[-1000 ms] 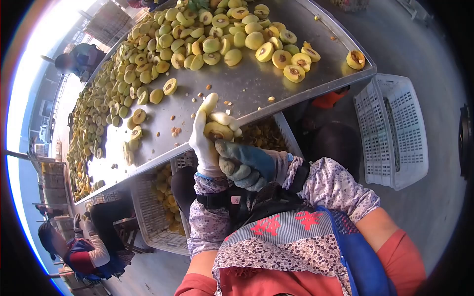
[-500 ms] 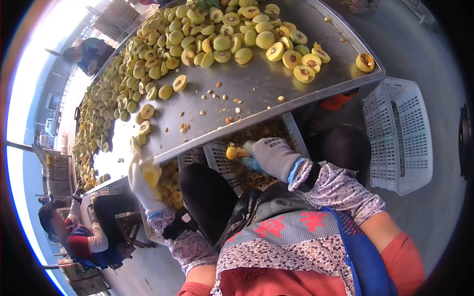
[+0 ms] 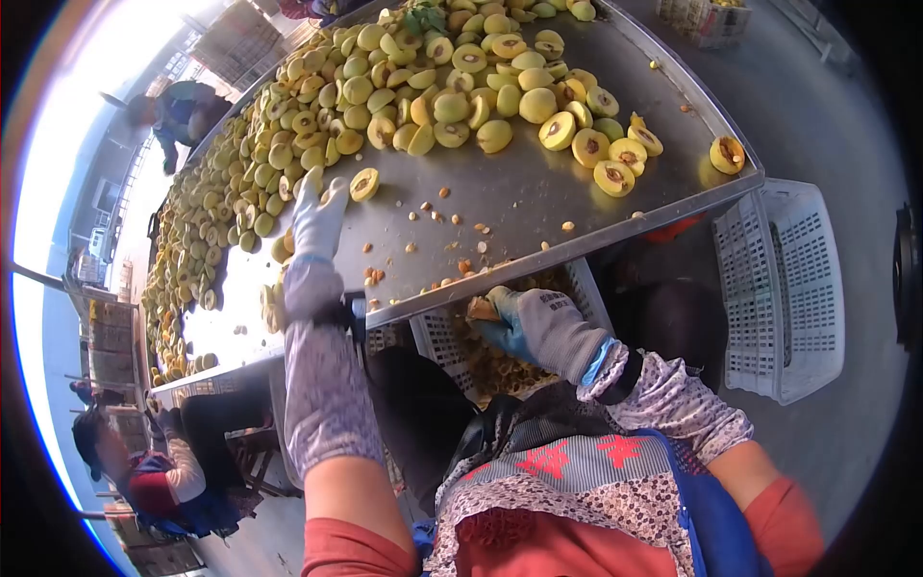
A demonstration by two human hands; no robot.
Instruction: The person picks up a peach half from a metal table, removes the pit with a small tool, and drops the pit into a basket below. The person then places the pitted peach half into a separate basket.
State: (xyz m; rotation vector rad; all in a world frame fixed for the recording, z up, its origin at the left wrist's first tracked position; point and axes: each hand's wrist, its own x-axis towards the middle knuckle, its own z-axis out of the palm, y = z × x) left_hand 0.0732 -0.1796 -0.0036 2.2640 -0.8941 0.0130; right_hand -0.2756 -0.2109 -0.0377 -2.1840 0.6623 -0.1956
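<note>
My left hand (image 3: 320, 219), in a white glove, stretches over the metal table with its fingers apart. Its fingertips are right at the edge of a heap of yellow-green peach halves (image 3: 358, 91). A single peach half (image 3: 364, 184) with its brown centre up lies just right of those fingers. My right hand (image 3: 538, 327), in a grey and blue glove, is closed below the table's front edge. From its fingers pokes the end of a wooden-handled tool (image 3: 481, 310); the rest is hidden in the glove. Under this hand stands a white crate (image 3: 435, 338) containing yellow-brown fruit pieces.
The metal table (image 3: 538, 192) has a raised rim, with pits scattered near its front edge. Several cut halves (image 3: 613, 178) lie at the right. A white slotted basket (image 3: 817, 288) stands on the floor at right. Co-workers (image 3: 178, 471) are at the left. Stacked crates (image 3: 231, 38) stand behind.
My left hand has moved from below the table's edge, where it had a yellow peach half, up and forward to the heap. The yellow piece at the right hand's tool tip no longer shows.
</note>
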